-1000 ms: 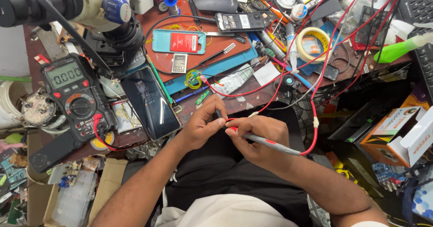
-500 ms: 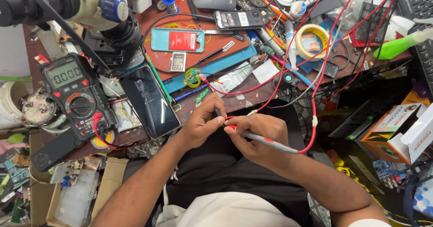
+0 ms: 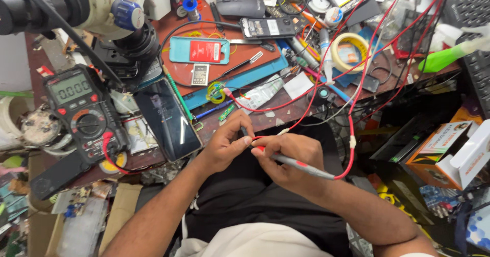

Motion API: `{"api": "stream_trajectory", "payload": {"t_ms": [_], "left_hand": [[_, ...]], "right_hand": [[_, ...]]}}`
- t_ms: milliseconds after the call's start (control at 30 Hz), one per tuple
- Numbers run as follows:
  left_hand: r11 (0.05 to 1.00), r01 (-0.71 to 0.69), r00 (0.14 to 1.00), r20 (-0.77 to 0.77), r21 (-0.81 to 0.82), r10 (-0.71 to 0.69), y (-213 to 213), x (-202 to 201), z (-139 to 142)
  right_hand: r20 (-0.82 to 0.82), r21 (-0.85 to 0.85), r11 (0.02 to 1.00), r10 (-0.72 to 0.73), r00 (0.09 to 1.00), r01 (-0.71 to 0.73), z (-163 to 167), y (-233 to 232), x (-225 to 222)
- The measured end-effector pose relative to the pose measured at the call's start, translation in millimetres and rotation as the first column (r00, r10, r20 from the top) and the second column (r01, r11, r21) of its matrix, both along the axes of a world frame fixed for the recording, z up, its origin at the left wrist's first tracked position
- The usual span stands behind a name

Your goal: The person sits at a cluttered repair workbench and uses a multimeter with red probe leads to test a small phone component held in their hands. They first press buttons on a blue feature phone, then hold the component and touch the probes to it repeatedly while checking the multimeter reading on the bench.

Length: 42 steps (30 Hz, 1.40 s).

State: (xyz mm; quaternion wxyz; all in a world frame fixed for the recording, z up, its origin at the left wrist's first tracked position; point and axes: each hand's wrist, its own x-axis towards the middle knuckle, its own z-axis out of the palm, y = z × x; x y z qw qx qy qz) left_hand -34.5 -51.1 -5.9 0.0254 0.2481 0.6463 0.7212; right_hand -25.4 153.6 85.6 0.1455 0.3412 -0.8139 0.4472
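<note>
A red test probe is being gripped in the right hand above the lap, just off the bench edge, while its tip is being pinched by the left hand, the two hands pressed together. Its red lead is being trailed across the cluttered bench, so the dark phone or the multimeter is probably being put at risk of a snag or drag.
</note>
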Motion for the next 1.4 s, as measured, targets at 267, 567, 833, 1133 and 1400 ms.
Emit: {"api": "stream_trajectory", "payload": {"t_ms": [267, 567, 833, 1133, 1400], "left_hand": [[1.000, 0.002, 0.998, 0.067, -0.005, -0.002, -1, 1, -1], [0.999, 0.011, 0.998, 0.068, 0.031, -0.014, -1, 1, -1], [0.996, -0.013, 0.995, 0.098, 0.091, 0.004, -1, 1, -6], [0.963, -0.227, 0.973, 0.008, 0.146, 0.229, 11, 1, -19], [0.913, -0.377, 0.926, 0.051, 0.154, 0.374, 15, 3, -20]], "right_hand": [[-0.003, 0.016, 1.000, -0.003, 1.000, 0.003, -1, 0, 0], [0.008, 0.017, 1.000, 0.001, 1.000, -0.001, -4, 1, 0], [-0.076, -0.136, 0.982, 0.124, 0.989, -0.134, 8, 13, -7], [-0.056, 0.045, 0.999, 0.010, 0.998, -0.007, -4, 8, -11], [0.052, -0.159, 0.984, -0.071, 0.996, 0.079, -32, -2, -22]]}}
